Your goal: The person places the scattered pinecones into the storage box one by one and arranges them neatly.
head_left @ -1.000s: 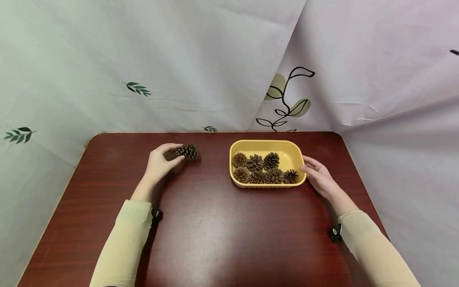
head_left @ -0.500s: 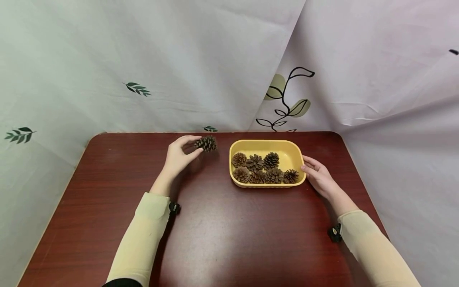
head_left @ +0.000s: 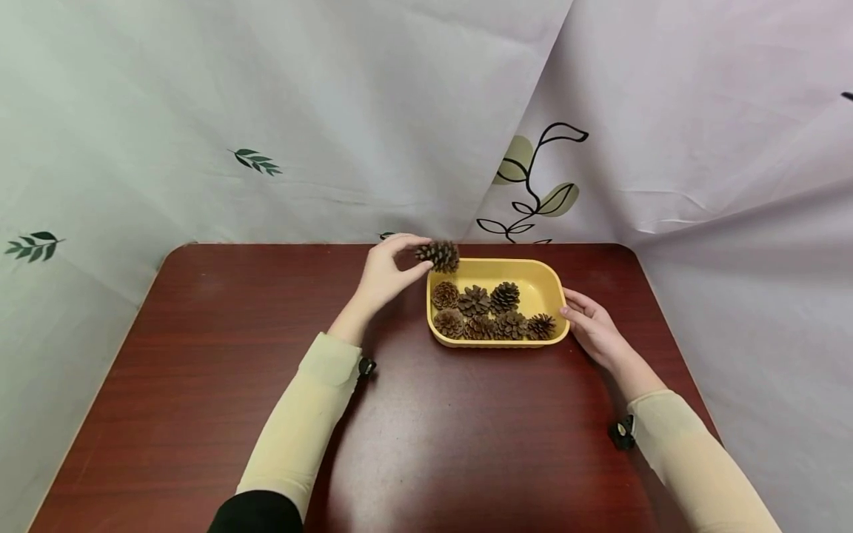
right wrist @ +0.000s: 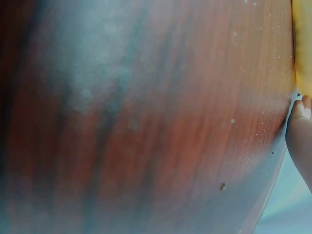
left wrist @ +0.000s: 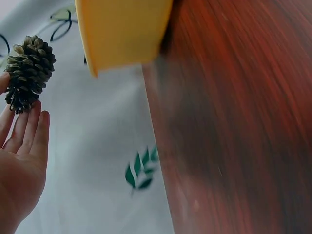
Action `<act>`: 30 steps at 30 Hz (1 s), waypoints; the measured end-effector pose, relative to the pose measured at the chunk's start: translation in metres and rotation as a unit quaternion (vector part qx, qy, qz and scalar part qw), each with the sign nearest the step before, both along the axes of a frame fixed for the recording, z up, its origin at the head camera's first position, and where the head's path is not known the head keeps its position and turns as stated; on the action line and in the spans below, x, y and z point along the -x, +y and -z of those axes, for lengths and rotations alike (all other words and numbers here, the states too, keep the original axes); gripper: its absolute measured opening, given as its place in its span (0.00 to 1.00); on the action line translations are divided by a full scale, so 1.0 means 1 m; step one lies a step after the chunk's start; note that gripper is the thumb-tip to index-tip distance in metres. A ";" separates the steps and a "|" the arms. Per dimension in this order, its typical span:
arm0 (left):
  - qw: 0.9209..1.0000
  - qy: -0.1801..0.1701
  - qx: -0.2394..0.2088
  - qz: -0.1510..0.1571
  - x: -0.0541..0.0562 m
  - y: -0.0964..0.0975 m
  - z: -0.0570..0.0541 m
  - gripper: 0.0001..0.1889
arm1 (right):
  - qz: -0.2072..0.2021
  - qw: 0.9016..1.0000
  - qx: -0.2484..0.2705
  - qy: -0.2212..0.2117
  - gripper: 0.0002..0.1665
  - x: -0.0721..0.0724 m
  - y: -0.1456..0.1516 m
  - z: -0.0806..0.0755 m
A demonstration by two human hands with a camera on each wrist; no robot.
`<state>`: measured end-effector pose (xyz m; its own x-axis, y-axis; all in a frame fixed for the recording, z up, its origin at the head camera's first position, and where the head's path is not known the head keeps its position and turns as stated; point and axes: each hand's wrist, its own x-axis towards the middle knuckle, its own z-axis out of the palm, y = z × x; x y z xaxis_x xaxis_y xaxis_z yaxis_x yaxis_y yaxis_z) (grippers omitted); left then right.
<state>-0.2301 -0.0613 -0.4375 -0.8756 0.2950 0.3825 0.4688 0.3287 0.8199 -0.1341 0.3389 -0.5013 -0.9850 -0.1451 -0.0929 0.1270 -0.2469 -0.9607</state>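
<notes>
My left hand pinches a brown pine cone between thumb and fingers, above the back left corner of a yellow plastic container. In the left wrist view the pine cone stands beyond the fingertips, apart from the container's wall. Several more pine cones lie inside, mostly along its front and left. My right hand holds the container's right end, with the thumb at the rim and the fingers along the outer side. Only part of that hand shows in the right wrist view.
The dark red wooden table carries the container near its back edge. A pale cloth with leaf prints hangs behind and beside the table. Black wrist cameras sit on both sleeves.
My left hand has carried the pine cone rightward and upward from the table's left part to over the container's corner. The right hand and container have stayed in place.
</notes>
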 end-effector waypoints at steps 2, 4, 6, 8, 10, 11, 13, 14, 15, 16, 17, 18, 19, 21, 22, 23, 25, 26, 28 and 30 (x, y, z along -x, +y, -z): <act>1.000 0.003 0.010 0.009 0.001 0.011 -0.002 0.21 | -0.001 1.000 0.002 0.001 0.25 0.000 0.000 0.000; 1.000 0.005 0.019 0.018 0.001 0.022 -0.004 0.21 | -0.001 1.000 0.002 0.001 0.25 -0.001 0.000 0.000; 0.999 0.004 0.025 0.026 0.001 0.033 -0.005 0.21 | -0.001 1.000 0.002 0.001 0.26 -0.001 0.000 0.000; 0.999 0.001 0.029 0.035 0.001 0.043 -0.007 0.21 | -0.001 1.000 0.000 0.001 0.27 -0.002 -0.001 0.000; 0.998 -0.003 0.034 0.043 0.000 0.052 -0.009 0.21 | -0.001 1.000 0.000 0.001 0.27 -0.002 -0.001 -0.001; 0.998 -0.004 0.038 0.047 0.000 0.057 -0.010 0.21 | -0.002 1.000 0.000 0.000 0.26 -0.003 -0.001 -0.001; 0.997 -0.005 0.046 0.058 0.000 0.066 -0.011 0.21 | -0.003 1.000 0.002 0.001 0.25 -0.003 -0.001 -0.002; 0.997 -0.005 0.052 0.064 0.000 0.071 -0.012 0.21 | -0.003 1.000 0.003 0.002 0.25 -0.003 -0.001 -0.003; 0.996 -0.005 0.057 0.069 0.000 0.075 -0.012 0.21 | -0.004 1.000 0.004 0.002 0.25 -0.004 -0.001 -0.003; 0.995 -0.004 0.061 0.074 -0.001 0.079 -0.013 0.21 | -0.004 1.000 0.004 0.003 0.25 -0.004 -0.001 -0.003; 0.995 -0.004 0.065 0.079 -0.001 0.084 -0.013 0.21 | -0.005 1.000 0.004 0.002 0.24 -0.004 -0.001 -0.003; 0.994 -0.004 0.069 0.083 -0.001 0.088 -0.014 0.21 | -0.005 1.000 0.005 0.003 0.24 -0.004 -0.001 -0.004; 0.994 -0.004 0.073 0.088 -0.001 0.092 -0.014 0.21 | -0.006 1.000 0.006 0.003 0.24 -0.004 -0.001 -0.004; 0.993 -0.003 0.077 0.094 -0.002 0.100 -0.015 0.21 | -0.007 1.000 0.008 0.003 0.24 -0.004 -0.001 -0.003; 0.992 -0.002 0.080 0.096 -0.002 0.104 -0.016 0.20 | -0.008 1.000 0.009 0.003 0.24 -0.003 -0.001 -0.003; 0.992 -0.003 0.082 0.099 -0.002 0.108 -0.016 0.20 | -0.008 1.000 0.010 0.003 0.24 -0.003 -0.001 -0.003; 0.991 -0.004 0.088 0.105 -0.002 0.115 -0.017 0.20 | -0.008 1.000 0.011 0.002 0.24 -0.003 0.000 -0.003; 0.990 -0.005 0.093 0.107 -0.003 0.119 -0.017 0.20 | -0.008 1.000 0.010 0.002 0.23 -0.003 0.000 -0.003; 0.988 -0.007 0.108 0.113 -0.003 0.127 -0.017 0.21 | -0.008 1.000 0.008 0.000 0.23 -0.003 0.001 -0.003; 0.985 -0.009 0.127 0.119 -0.004 0.135 -0.016 0.21 | -0.008 1.000 0.003 -0.001 0.24 -0.004 0.001 -0.003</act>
<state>-0.2263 0.0733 -0.4219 -0.7763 0.5762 0.2557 0.5440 0.4072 0.7337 -0.1306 0.3403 -0.4983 -0.9823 -0.1622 -0.0939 0.1331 -0.2503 -0.9590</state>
